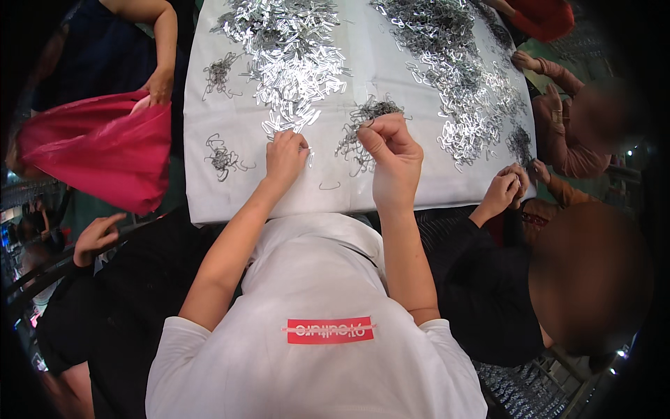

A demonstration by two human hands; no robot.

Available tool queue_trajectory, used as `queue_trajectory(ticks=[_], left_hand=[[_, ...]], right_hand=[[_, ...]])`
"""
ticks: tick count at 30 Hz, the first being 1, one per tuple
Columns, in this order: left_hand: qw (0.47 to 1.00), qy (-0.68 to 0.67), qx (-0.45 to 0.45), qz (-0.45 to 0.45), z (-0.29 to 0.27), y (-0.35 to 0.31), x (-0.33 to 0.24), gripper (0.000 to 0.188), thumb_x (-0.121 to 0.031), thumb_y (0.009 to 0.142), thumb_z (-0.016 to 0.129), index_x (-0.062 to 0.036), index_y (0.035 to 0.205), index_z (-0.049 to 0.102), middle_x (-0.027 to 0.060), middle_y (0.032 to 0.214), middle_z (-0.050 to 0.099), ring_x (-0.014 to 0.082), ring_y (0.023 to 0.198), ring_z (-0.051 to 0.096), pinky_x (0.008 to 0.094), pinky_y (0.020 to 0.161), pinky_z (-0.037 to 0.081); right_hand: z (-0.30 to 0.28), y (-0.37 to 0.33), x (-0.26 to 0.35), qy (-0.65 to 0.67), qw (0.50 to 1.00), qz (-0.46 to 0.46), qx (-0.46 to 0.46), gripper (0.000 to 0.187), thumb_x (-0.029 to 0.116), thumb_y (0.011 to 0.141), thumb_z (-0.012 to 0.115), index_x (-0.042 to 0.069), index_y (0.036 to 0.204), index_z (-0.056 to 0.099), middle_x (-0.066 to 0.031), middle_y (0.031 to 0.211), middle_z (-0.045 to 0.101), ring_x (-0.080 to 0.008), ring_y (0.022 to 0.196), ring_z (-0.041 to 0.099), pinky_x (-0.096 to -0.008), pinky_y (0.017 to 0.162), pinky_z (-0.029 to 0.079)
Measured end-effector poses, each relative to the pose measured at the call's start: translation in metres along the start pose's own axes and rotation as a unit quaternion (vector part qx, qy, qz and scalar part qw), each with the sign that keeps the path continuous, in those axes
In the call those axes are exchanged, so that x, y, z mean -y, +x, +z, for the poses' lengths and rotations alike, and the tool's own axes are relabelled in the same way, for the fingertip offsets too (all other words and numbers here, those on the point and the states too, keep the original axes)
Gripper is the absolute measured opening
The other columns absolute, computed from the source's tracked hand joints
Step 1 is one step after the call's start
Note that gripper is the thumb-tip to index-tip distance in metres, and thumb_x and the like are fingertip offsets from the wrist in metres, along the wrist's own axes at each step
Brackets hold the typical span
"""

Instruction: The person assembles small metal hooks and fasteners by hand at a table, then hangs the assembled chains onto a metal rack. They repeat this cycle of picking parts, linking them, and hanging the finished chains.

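Note:
My left hand rests on the white-covered table, fingers curled and pressed together, at the near tip of a heap of small shiny flat metal pieces. One bright piece shows right by its fingertips; whether they grip it is unclear. My right hand is raised with thumb and forefinger pinched, in front of a tangle of thin dark wire hooks. Whatever sits in that pinch is too small to name. A single wire hook lies on the cloth between my hands, nearer the table edge.
Two small clumps of wire hooks, a nearer one and a farther one, lie at left. Another large metal heap spreads on the right. People sit close on both sides; one handles a pink bag. Other hands work at the right edge.

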State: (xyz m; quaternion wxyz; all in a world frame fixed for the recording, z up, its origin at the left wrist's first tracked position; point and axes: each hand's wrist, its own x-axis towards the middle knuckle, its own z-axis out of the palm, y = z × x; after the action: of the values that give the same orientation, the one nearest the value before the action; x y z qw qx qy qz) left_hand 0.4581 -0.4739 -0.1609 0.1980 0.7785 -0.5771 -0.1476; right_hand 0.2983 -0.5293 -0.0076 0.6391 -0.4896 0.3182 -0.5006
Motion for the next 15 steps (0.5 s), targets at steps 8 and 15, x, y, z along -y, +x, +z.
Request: queue_trajectory(ticks=[8,15], left_hand=[[0.796,-0.602,0.016,-0.066,-0.108,0.027,-0.075,0.015,-0.011,0.084,0.069,-0.0013,0.095,0.068,0.0049,0.087,0.068,0.0105,0.079,0.064,0.0249,0.071,0.05],[0.799,-0.601,0.014,-0.021,-0.149,0.019,-0.111,0.016,-0.009,0.084,0.07,0.0008,0.096,0.066,0.0049,0.086,0.068,0.009,0.08,0.063,0.023,0.073,0.051]], right_hand=[[-0.005,-0.002,-0.005,-0.074,0.997,0.012,-0.002,0.009,0.001,0.075,0.075,0.004,0.081,0.069,0.0014,0.081,0.057,-0.0065,0.075,0.054,-0.0212,0.067,0.042],[-0.002,-0.001,-0.004,-0.12,0.993,0.005,-0.006,0.008,0.005,0.074,0.076,0.004,0.08,0.071,0.0016,0.077,0.058,-0.0075,0.073,0.053,-0.0228,0.066,0.041]])
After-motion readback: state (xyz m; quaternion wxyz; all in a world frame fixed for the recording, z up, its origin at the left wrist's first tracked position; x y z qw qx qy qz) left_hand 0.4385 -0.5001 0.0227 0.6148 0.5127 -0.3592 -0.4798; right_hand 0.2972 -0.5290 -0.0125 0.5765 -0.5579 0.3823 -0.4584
